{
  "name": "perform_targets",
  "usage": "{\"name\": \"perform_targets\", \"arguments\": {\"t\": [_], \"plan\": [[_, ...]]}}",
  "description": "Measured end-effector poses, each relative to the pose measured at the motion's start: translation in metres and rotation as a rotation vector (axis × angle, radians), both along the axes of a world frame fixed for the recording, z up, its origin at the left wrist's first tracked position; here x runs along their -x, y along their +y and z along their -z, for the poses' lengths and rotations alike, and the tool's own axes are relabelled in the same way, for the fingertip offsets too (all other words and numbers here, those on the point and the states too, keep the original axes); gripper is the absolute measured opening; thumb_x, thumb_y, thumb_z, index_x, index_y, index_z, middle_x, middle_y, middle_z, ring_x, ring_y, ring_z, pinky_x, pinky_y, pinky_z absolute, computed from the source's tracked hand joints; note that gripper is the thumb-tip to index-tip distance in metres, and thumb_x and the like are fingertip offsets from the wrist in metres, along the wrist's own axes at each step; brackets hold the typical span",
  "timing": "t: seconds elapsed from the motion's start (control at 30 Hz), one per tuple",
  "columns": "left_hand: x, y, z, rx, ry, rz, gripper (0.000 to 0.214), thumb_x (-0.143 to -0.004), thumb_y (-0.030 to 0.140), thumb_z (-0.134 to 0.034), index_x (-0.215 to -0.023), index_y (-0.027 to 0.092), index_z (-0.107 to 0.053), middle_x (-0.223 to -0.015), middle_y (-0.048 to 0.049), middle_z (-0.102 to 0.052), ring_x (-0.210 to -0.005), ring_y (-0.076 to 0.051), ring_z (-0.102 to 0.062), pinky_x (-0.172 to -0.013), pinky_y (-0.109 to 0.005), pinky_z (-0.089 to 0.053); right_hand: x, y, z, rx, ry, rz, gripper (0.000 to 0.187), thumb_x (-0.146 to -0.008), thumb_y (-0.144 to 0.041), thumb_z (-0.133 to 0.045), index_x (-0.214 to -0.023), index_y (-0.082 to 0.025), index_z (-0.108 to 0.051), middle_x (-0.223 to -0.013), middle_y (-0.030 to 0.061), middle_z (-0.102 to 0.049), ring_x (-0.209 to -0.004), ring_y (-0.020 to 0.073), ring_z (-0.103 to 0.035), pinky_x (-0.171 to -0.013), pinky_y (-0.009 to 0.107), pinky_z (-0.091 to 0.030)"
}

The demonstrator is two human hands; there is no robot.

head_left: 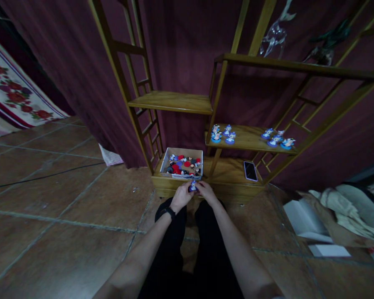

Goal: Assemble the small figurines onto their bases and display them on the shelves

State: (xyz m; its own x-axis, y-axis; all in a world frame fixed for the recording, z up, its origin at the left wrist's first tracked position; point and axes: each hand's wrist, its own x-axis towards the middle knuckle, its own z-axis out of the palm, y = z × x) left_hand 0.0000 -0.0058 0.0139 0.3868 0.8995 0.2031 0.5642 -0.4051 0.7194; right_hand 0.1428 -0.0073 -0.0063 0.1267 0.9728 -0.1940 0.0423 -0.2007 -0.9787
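Note:
Between my two hands is a small purple and white figurine (193, 186), upright in front of the lowest shelf. My left hand (182, 196), with a dark watch on its wrist, closes on the figurine's left side. From the other side my right hand (206, 192) grips it with bent fingers. Just beyond, an open cardboard box (166, 162) holds many small red, black, white and purple figurines. More figurines stand on the shelf above: a left group with a blue-and-white figurine (216, 136), and a right group with a purple figurine (274, 141).
A wooden shelf unit (171, 101) stands before a dark red curtain. A phone (251, 171) lies on the lowest shelf, right. Higher up stands a clear glass ornament (274, 37). White boxes (308, 220) and cloth lie on the floor at right; a cable (43, 177) runs at left.

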Motion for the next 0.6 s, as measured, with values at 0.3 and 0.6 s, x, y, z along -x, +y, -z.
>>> {"name": "perform_targets", "arguments": {"t": [0.3,0.6], "plan": [[0.0009,-0.0016,-0.0010,0.021,-0.019,-0.002,0.048,-0.073,0.018,-0.058,-0.120,0.018,-0.052,-0.110,-0.0086,-0.063,-0.104,-0.022,-0.056,-0.093,-0.034,-0.040,0.0038,0.0011,0.0024,-0.013,-0.016,0.011,0.024,-0.069,-0.043,-0.056,-0.074,-0.020,-0.061,-0.069,-0.0014,-0.062,-0.060,0.0127,-0.059,-0.053,0.024,-0.050],[0.0043,-0.0032,-0.0029,0.012,0.010,0.011,0.047,-0.074,0.016,-0.056,-0.120,0.019,-0.052,-0.111,-0.0088,-0.062,-0.105,-0.021,-0.056,-0.093,-0.034,-0.040,0.0059,0.0030,0.0060,0.015,-0.020,0.006,0.022,-0.070,-0.041,-0.056,-0.073,-0.020,-0.061,-0.072,-0.0010,-0.062,-0.060,0.0129,-0.060,-0.055,0.026,-0.052]]}}
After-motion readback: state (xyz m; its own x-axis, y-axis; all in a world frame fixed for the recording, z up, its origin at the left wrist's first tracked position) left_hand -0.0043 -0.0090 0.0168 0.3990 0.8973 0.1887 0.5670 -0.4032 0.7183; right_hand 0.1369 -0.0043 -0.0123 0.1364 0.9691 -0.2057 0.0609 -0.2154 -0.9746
